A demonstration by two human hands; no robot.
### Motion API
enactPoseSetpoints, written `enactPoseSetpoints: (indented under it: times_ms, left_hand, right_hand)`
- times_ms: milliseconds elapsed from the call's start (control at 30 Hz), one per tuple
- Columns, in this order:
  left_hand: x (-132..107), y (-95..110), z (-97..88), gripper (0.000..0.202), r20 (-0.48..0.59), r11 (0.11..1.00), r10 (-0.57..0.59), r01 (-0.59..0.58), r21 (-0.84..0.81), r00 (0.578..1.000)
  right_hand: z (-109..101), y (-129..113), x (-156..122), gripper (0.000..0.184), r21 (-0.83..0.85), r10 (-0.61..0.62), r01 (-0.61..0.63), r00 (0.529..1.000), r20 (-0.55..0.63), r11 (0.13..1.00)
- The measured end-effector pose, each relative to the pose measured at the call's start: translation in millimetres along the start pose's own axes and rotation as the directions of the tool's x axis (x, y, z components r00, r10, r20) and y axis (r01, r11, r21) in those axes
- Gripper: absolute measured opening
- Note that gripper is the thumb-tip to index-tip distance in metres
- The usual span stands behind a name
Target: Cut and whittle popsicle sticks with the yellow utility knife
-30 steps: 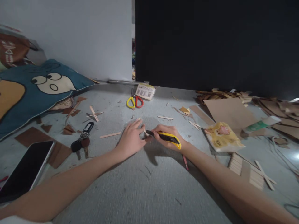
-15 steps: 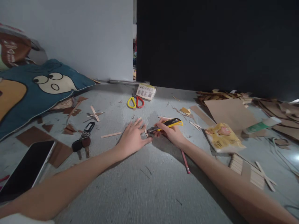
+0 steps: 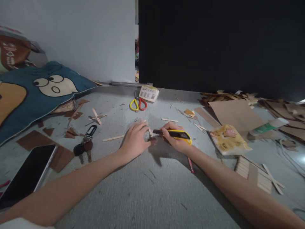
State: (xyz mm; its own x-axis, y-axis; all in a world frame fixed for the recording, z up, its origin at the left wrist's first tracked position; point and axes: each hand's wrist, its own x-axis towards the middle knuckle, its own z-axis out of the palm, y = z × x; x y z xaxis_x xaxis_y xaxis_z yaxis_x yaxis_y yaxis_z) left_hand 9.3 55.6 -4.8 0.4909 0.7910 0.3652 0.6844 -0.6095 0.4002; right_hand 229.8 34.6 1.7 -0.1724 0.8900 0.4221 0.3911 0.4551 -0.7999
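My right hand [image 3: 175, 138] is closed around a yellow and black utility knife [image 3: 177, 135], whose tip points left toward my left hand. My left hand [image 3: 134, 140] rests on the grey floor with its fingers stretched out, pressing down a small wooden stick piece [image 3: 150, 132] beside the knife tip. The part of the stick under the fingers is hidden.
Scissors with yellow and red handles [image 3: 137, 104] and a small packet [image 3: 149, 93] lie farther back. Keys [image 3: 84, 143], a phone [image 3: 26, 175] and a blue cushion [image 3: 35, 92] are at the left. Cardboard sheets [image 3: 235, 114], a yellow packet [image 3: 230, 140], a glue tube [image 3: 267, 127] and joined sticks [image 3: 254, 176] are at the right. A red pencil [image 3: 190, 164] lies under my right forearm.
My right hand has swung the knife from an upward tilt back to lying level, tip again near my left fingers. My left hand has stayed in place.
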Motion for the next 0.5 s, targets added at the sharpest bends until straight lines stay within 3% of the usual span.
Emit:
enactPoseSetpoints:
  times_ms: [167,500]
  left_hand:
    - [-0.4,1.1,1.1,0.018,-0.039,0.997,0.028,-0.03,-0.067,0.999]
    - [2.4,0.5,-5.1,0.02,0.055,0.996,0.083,-0.085,0.031,0.995]
  right_hand:
    - [4.1,4.3,-2.5,0.034,-0.059,-0.117,0.12,0.992,0.048,0.991]
    - [3.5,4.0,-2.0,0.026,-0.133,-0.184,0.2,0.975,0.126,0.971]
